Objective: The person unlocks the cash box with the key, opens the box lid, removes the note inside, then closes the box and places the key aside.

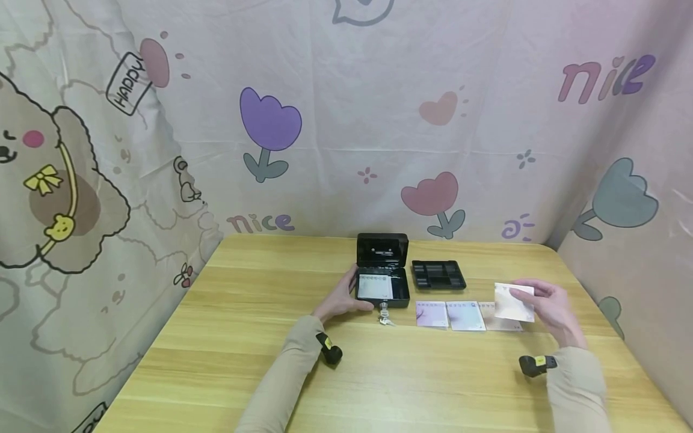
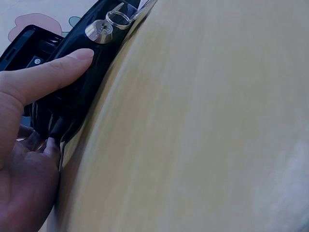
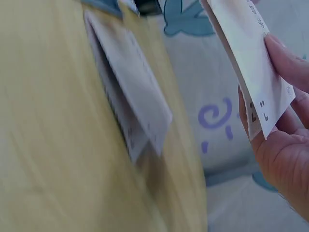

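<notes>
Folded paper (image 1: 510, 304): right of centre in the head frame, overlapping the third sheet (image 1: 503, 325) from this angle. Right hand (image 1: 556, 305) pinches it by its right edge, thumb on the near face. Left hand (image 1: 341, 299) well apart, across at mid-frame.

Key relation, as I judge it: paper to black box (image 1: 401, 288). Box lies left of the paper, near frame centre; left hand grips its left front corner, thumb along the front face beside the lock (image 2: 100, 31). Right hand much nearer the paper.

Orientation: paper nearly square in the head view, slightly longer left to right, dipping a little rightward. Free edge points left, boxward. Right wrist view: two layers, loose corners pointing down.

Outward: a sheet (image 1: 375, 287) lies flat in the box's left part; lid (image 1: 382, 250) stands up behind. Keys (image 1: 385, 317) hang at the box front. Purple sheet (image 1: 431, 314) and blue sheet (image 1: 465, 316) continue the row leftward from the third. Compartment tray (image 1: 440, 281) just right of the box. All on a wood-grain table (image 1: 422, 379); printed curtain (image 1: 346, 120) fills the upper frame.
</notes>
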Demonstrator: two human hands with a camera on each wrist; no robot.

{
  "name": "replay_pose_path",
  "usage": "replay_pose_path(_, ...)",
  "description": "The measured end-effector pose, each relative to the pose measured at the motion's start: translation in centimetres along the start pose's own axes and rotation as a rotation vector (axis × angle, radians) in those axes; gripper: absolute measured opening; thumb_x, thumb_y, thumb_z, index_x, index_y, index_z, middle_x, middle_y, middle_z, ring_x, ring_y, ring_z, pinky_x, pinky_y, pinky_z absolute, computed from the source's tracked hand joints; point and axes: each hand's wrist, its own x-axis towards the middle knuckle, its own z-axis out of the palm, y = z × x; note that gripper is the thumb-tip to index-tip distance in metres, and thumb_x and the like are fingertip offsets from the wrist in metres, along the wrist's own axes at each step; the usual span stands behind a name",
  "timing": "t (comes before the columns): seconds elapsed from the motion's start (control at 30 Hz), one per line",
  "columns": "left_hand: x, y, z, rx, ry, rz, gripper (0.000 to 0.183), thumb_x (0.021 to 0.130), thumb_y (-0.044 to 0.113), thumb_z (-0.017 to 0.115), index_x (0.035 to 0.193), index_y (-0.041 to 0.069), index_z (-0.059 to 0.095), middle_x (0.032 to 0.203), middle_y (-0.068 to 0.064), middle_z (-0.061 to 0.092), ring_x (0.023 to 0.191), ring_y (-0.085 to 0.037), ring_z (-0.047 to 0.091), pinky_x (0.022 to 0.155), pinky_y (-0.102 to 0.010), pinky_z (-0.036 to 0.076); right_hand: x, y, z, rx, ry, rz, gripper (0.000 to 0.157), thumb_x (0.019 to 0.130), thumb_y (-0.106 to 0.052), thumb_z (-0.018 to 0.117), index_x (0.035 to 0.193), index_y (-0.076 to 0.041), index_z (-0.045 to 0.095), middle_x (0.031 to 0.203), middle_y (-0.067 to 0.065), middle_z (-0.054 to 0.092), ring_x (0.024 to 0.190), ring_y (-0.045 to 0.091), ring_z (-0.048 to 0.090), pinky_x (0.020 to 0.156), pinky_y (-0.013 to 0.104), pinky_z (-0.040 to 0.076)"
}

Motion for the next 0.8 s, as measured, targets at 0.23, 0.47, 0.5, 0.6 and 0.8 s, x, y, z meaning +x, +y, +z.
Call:
replay_pose_path(0.23,0.0,0.1,0.0,0.021,-0.001,-0.002,0.124,0.073,0.014,0.089,0.161,-0.001,0.003,0.17,-0.021,0.002,0.155,-0.041,0.018,0.128,-0.048,0.021,-0.1,1.2,-2.3,-0.151,0.009,0.013,0.016,0.092,-0.031,0.075,0.107,-0.034,0.075,0.083,-0.026,0.057,0.077,-0.002,0.05,0.063,0.02,0.046)
replay_pose_path(0.47,0.2,0.0,-0.1,0.016,-0.001,0.005,0.124,0.073,0.013,0.089,0.161,0.0,0.003,0.17,-0.02,0.001,0.155,-0.04,0.017,0.129,-0.047,0.02,0.3,2.4,-3.9,-0.08,-0.054,0.011,0.016,0.094,-0.018,0.072,0.103,-0.03,0.077,0.091,-0.029,0.069,0.079,-0.005,0.062,0.066,0.017,0.055)
replay_pose_path(0.5,0.2,0.0,-0.1,0.017,-0.001,0.006,0.123,0.073,0.013,0.089,0.161,-0.001,0.003,0.17,-0.02,0.001,0.155,-0.04,0.017,0.129,-0.048,0.02,0.3,2.6,-4.1,-0.079,-0.055,0.01,0.016,0.094,-0.017,0.072,0.103,-0.029,0.077,0.092,-0.03,0.069,0.08,-0.005,0.061,0.066,0.017,0.055)
replay_pose_path(0.6,0.1,0.0,-0.2,0.015,0.002,0.003,0.123,0.074,0.013,0.088,0.161,-0.001,0.003,0.17,-0.02,0.002,0.156,-0.04,0.017,0.129,-0.047,0.02,0.4,3.1,-4.6,-0.124,-0.037,0.002,0.013,0.094,-0.02,0.072,0.103,-0.028,0.078,0.091,-0.032,0.068,0.08,-0.007,0.059,0.067,0.017,0.053)
replay_pose_path(0.8,-0.1,0.1,-0.1,0.025,0.002,-0.005,0.123,0.073,0.013,0.089,0.161,-0.001,0.003,0.17,-0.021,0.002,0.155,-0.041,0.018,0.128,-0.049,0.021,0.8,3.8,-5.4,-0.191,-0.026,-0.016,0.011,0.094,-0.022,0.072,0.103,-0.025,0.078,0.089,-0.033,0.067,0.081,-0.007,0.057,0.067,0.017,0.05)
